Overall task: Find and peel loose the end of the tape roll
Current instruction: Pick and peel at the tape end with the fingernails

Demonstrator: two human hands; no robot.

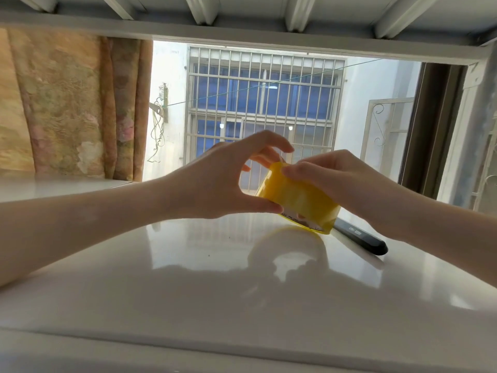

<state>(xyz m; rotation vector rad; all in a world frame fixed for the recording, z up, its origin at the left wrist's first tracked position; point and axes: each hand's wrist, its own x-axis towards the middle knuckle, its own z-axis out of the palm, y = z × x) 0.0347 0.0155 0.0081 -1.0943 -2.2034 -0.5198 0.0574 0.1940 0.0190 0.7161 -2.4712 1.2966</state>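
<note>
A yellow tape roll point(298, 201) is held tilted just above the glossy white table point(188, 278), a little right of centre. My left hand point(215, 181) grips the roll from the left, thumb under its lower edge and fingers curled over the top rim. My right hand point(341, 179) comes in from the right, its fingertips pressed against the roll's upper outer surface near the top rim. I cannot see a loose end of tape. The roll's far side is hidden behind both hands.
A black utility knife point(360, 239) lies on the table just right of the roll, partly under my right forearm. Behind the table are a barred window point(263, 103) and a patterned curtain point(70, 103) on the left. A shelf beam runs overhead.
</note>
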